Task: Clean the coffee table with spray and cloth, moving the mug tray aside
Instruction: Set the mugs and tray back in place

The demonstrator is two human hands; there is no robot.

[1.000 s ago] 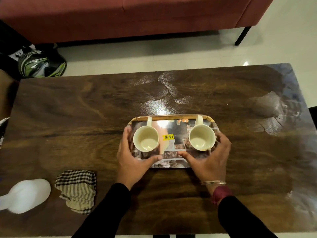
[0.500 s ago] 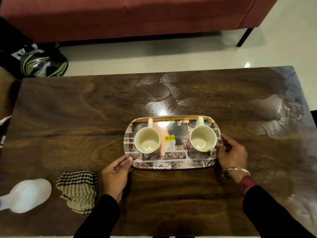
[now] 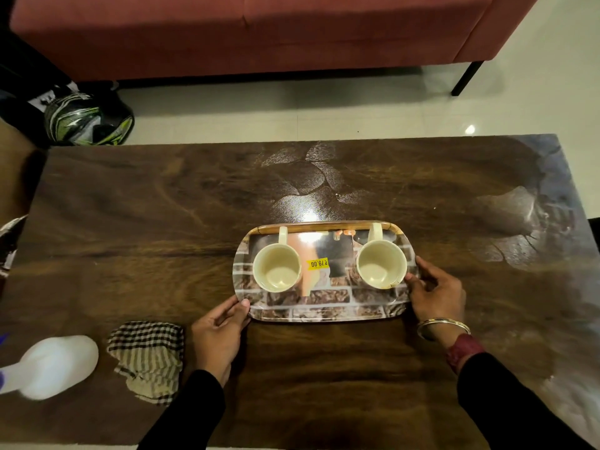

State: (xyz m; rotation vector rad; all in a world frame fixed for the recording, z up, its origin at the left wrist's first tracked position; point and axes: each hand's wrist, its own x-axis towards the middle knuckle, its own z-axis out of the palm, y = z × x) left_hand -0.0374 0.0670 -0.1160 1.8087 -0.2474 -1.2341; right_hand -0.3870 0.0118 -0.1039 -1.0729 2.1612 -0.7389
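Counter (image 3: 130,222): dark wood-grain top, glossy, with dull smeared patches at the far middle and along the right end.

Tray (image 3: 324,306): oblong, brick-pattern print, reflective centre, yellow price sticker (image 3: 317,263) near the middle. It sits flat on the counter, slightly right of centre and towards my side.

Left mug (image 3: 277,267): cream, upright, empty as far as I can see, handle pointing away from me; on the tray's left half.

Right mug (image 3: 381,264): cream, upright, same kind, handle also pointing away; on the tray's right half.

My left hand (image 3: 218,332): at the tray's near-left corner, thumb tip on the rim, fingers curled at the edge below it. A light pinch on the corner; whether the fingers reach under the tray, I cannot tell.

My right hand (image 3: 435,295): at the tray's right end, thumb on the rim just beside the right mug, fingers curved around the outer edge. It grips the tray. Bangle (image 3: 443,326) at the wrist, black sleeve behind.

Cloth (image 3: 147,360): checked and striped, crumpled, lying on the counter near my left hand, apart from the tray.

Spray bottle (image 3: 52,365): white, lying on its side at the near-left of the counter, just beside the cloth.

Sofa (image 3: 259,30): red, beyond the counter, across pale floor tiles.

Helmet (image 3: 87,121): dark with green markings, on the floor at the far left.
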